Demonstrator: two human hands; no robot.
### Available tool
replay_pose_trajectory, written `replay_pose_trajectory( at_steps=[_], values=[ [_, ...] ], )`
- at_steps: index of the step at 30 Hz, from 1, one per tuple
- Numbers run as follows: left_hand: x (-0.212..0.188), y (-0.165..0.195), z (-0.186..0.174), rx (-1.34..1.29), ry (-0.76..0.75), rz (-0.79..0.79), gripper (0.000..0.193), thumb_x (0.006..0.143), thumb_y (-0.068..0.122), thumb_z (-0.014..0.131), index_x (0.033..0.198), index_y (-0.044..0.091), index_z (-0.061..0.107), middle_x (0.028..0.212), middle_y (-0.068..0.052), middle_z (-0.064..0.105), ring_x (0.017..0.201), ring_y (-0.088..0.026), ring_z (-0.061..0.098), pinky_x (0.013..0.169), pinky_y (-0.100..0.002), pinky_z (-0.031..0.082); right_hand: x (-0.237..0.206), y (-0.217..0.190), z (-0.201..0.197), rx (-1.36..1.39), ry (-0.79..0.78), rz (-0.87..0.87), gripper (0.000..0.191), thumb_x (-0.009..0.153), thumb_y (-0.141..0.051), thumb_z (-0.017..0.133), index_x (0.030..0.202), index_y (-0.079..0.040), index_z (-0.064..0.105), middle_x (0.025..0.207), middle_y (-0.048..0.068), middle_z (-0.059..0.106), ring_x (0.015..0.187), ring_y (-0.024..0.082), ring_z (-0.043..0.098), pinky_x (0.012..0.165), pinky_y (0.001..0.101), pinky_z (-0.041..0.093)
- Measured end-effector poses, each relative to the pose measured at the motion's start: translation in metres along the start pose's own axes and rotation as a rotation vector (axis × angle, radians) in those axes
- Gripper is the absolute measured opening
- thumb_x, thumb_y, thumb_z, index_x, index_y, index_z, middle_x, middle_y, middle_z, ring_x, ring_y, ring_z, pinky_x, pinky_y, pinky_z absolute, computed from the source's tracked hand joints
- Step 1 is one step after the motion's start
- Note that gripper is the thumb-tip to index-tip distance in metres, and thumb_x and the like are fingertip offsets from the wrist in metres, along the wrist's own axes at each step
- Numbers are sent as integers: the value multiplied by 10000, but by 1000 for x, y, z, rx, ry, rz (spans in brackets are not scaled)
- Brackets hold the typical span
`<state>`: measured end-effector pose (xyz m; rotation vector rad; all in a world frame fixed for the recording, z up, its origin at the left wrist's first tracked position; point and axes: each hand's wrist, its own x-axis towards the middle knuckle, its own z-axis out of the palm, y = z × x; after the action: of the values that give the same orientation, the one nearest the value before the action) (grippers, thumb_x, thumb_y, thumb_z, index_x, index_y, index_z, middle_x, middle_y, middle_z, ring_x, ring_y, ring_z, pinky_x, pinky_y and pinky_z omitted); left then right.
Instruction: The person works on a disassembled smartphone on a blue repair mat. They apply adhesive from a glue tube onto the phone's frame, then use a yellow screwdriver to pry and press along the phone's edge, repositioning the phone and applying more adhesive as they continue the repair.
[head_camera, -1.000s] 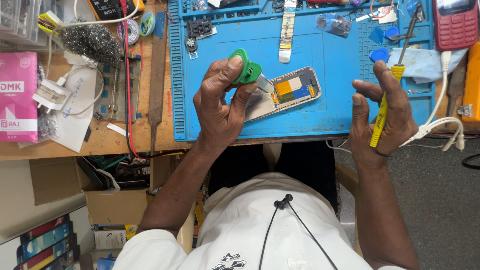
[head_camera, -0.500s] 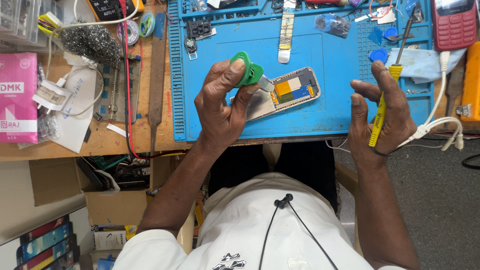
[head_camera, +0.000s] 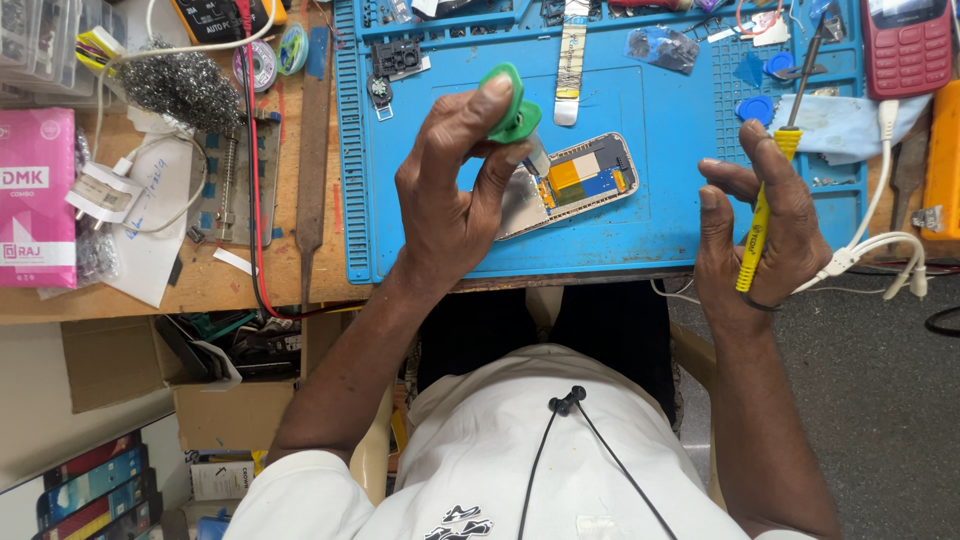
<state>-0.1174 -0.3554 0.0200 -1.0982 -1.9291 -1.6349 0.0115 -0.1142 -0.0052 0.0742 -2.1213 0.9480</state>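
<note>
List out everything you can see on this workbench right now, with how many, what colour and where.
Repair mat: one, blue, on the wooden bench.
Opened phone: one, silver frame with orange and blue parts inside, mid-mat.
Pick: one, green, pinched in the left hand.
Screwdriver: one, yellow handle, in the right hand.
Keypad phone: one, red, top right.
Steel wool: one clump, grey, top left.
Box: one, pink, left edge.
Charger cable: one, white, right side.
Flat file: one, dark metal, left of the mat.
Cloth: one, pale blue, on the mat's right edge.
Left hand: over the mat.
Right hand: by the mat's right edge.
</note>
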Motion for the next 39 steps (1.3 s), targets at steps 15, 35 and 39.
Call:
replay_pose_trajectory(
  at_steps=[15,35,39],
  values=[
    [11,-18,3,9,1,-102,464,1116,138,705,1481,224,432,1403,-55,628,1209,-158,739,928,-269,659,2,4,-2,14,5,1,456,1150,-80,713,1542,-84,480,1448,174,628,1145,268,760,924,329,687],
    [21,-31,-1,-151,26,-202,423,1153,104,672,1468,218,414,1190,-57,623,1007,-126,763,763,-265,672,5,4,-2,9,1,-8,457,1151,-76,713,1544,-82,479,1448,173,628,1143,268,761,920,322,687],
    [21,-41,-1,-116,25,-214,417,1142,126,669,1459,206,410,1167,-69,647,970,-137,783,726,-262,669,5,3,-3,0,0,-3,454,1152,-71,715,1543,-79,483,1449,172,629,1136,267,764,916,323,682]
  ],
)
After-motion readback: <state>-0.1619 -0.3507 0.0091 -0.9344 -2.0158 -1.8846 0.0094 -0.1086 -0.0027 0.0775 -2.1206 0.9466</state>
